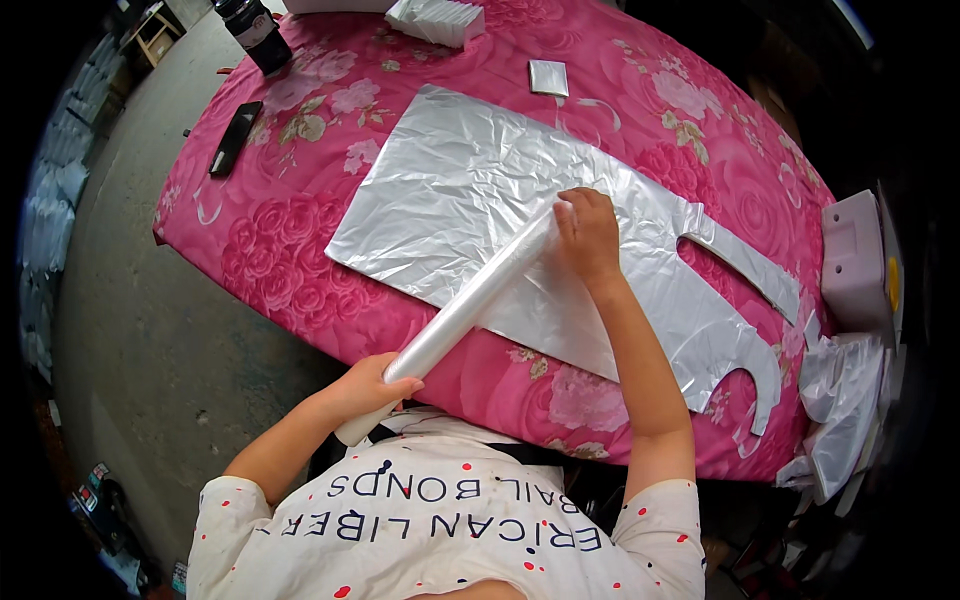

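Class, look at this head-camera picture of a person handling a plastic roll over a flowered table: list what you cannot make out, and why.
- Near end of the plastic roll: head view, covered by the left hand.
- Right hand fingertips: curled over the roll's far end.
- Black bottle: top cut off by the picture's upper edge.
- White stack: partly cut by the top edge.
- Floor items at lower left: dark, bent by the fisheye rim.

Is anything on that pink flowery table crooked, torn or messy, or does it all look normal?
Mostly normal. The flat plastic apron sheet is creased and lies at a slant on the pink tablecloth. A crumpled heap of plastic scraps hangs off the right edge. Both hands, left hand and right hand, hold a rolled plastic tube. No tears visible.
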The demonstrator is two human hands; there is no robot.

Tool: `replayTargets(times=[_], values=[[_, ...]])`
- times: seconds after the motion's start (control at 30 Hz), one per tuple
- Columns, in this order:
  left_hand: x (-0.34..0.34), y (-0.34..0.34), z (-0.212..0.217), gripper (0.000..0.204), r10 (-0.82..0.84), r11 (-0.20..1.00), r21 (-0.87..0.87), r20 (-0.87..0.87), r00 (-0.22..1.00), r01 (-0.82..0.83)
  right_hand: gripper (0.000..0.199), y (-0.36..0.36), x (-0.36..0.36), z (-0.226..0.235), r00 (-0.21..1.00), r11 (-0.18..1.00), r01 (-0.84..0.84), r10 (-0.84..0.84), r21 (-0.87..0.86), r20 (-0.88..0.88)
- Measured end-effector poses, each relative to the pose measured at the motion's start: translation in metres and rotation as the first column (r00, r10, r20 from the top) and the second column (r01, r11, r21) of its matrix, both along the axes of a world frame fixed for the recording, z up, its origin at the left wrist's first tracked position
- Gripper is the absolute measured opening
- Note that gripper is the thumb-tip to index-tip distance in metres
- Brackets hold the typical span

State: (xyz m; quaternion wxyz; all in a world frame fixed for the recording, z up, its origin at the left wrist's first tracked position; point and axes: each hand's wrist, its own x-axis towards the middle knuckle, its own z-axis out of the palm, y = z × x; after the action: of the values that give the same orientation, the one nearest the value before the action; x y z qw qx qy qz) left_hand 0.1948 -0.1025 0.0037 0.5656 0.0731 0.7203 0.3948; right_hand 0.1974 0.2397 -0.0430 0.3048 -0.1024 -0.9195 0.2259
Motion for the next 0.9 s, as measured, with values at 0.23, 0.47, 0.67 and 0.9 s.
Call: replayTargets(times=[0.23,0.47,0.67,0.9], values=[[-0.001,-0.005,-0.003,0.031,0.022,1.0,-0.002,0.053,0.998,-0.021,0.031,0.017,-0.009,0.038,0.798,0.51,0.21,0.404,-0.834,0.448],[-0.001,-0.006,-0.008,0.028,0.008,1.0,0.027,0.165,0.986,-0.012,0.018,0.027,0.0,0.032,0.768,0.491,0.125,0.503,-0.862,0.397],[0.001,-0.004,-0.016,0.032,-0.038,0.996,0.085,0.343,0.939,0.009,0.018,0.057,0.01,0.031,0.85,0.62,0.185,0.289,-0.763,0.441],[-0.023,-0.098,-0.033,0.043,-0.246,0.969,0.137,0.485,0.839,0.205,0.015,0.173,0.057,0.021,0.884,0.699,0.379,-0.08,-0.606,0.46]])
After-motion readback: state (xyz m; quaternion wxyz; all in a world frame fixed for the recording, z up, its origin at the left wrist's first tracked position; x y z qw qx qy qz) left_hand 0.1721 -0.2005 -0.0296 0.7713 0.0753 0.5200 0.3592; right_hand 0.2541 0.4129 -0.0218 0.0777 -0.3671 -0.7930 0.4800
